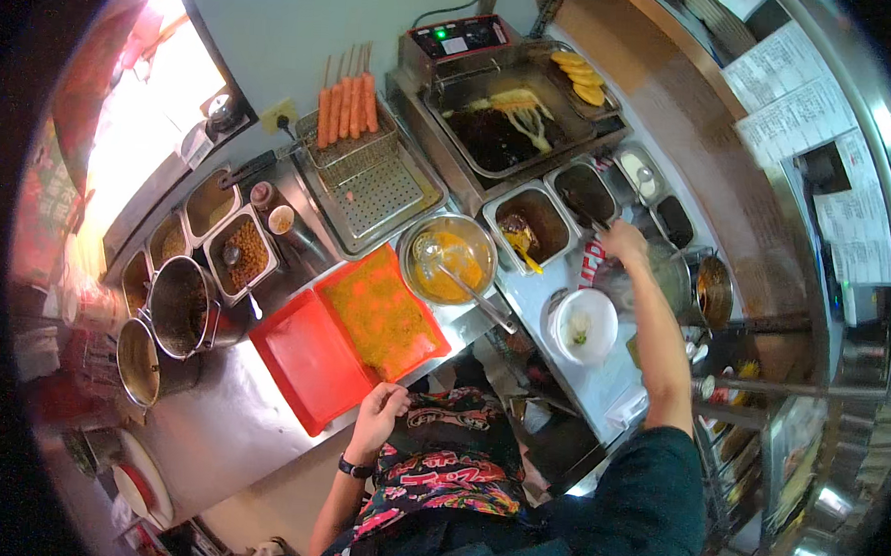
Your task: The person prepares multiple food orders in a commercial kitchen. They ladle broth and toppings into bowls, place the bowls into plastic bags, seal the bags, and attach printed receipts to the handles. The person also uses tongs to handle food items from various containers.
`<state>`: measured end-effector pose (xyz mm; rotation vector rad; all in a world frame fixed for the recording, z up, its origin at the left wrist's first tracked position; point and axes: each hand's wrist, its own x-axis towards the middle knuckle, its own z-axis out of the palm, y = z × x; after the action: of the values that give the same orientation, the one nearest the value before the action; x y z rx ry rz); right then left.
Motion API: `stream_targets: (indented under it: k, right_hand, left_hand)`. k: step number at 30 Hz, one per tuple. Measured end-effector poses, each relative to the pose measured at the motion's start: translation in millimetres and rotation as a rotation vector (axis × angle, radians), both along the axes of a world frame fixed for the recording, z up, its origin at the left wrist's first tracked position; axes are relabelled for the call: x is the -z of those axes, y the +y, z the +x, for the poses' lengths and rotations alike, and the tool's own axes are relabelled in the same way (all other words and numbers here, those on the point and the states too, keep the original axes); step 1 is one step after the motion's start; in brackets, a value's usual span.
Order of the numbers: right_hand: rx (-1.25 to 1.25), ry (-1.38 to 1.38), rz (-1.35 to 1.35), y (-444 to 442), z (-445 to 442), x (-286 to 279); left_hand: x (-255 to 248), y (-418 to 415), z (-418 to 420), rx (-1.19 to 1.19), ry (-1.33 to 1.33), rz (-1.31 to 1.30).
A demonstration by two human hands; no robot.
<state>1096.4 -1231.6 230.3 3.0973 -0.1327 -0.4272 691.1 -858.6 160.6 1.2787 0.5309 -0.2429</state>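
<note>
My right hand [624, 242] is closed on a dark handle at the rim of a dark-filled steel container [585, 193]; the tool's far end is hard to make out. Below it stands a white bowl [598, 323] with something pale and green inside. My left hand [384, 409], fingers loosely curled, holds nothing near the edge of two red trays; one is bare [312, 362], the other holds orange-yellow batter [384, 312]. Behind them a steel bowl [450, 257] of orange liquid has a perforated ladle [475, 290] in it.
A deep fryer [497, 124] with dark oil and batter strands stands at the back, yellow patties [581, 77] at its corner. Skewered sausages [347, 106] lie on a wire basket. Steel pots [182, 307] and food containers [241, 254] crowd the left. Paper sheets [786, 84] hang at the right.
</note>
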Motion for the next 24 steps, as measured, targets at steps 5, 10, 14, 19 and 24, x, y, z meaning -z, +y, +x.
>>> stream_targets:
  k: [5, 10, 14, 19, 24]
  right_hand:
    - [-0.054, 0.038, 0.246, -35.1, -14.1, -122.8]
    - [0.06, 0.237, 0.743, 1.1, 68.5, -127.7]
    - [0.259, 0.393, 0.85, 40.5, 162.7, -57.8]
    - [0.379, 0.55, 0.976, 71.9, 231.1, 4.2]
    - [0.504, 0.665, 1.127, 101.0, 257.5, 39.4]
  left_hand:
    - [-5.0, -20.0, 26.4, -0.25, 0.033, -0.139]
    - [-12.6, -51.4, 72.5, -0.325, 0.034, -0.14]
    - [-30.4, -68.5, 93.8, -0.384, 0.043, -0.104]
    - [-36.1, -84.3, 81.2, -0.513, 0.049, -0.086]
    - [-29.6, -98.5, 69.8, -0.612, 0.092, -0.036]
